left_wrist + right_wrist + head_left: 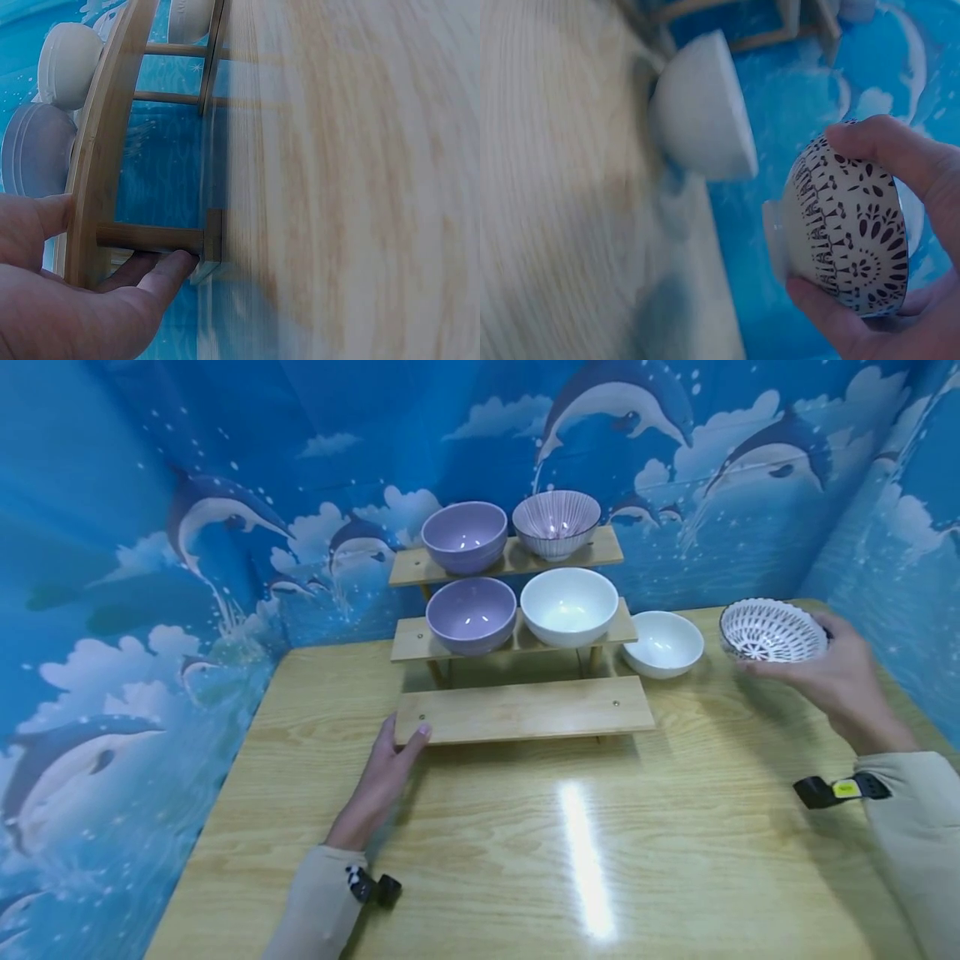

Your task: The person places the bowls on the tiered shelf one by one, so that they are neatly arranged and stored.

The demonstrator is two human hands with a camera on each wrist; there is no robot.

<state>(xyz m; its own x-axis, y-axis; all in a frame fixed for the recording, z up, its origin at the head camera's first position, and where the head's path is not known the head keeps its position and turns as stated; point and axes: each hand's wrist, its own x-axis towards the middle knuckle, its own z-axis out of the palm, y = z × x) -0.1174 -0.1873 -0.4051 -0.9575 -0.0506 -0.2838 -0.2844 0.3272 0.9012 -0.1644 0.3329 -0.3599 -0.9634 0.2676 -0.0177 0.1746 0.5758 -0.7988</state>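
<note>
At the right of the frame, the right hand (840, 681) is holding a patterned bowl (772, 631) up off the table (525, 843), fingers and thumb curled round its sides. Just left of it a plain white bowl (663, 643) is sitting on the table beside the wooden rack (525, 710). The left hand (382, 781) is resting at the left end of the rack's lowest shelf, thumb on top, fingers reaching underneath. Four more bowls are sitting on the upper shelves.
</note>
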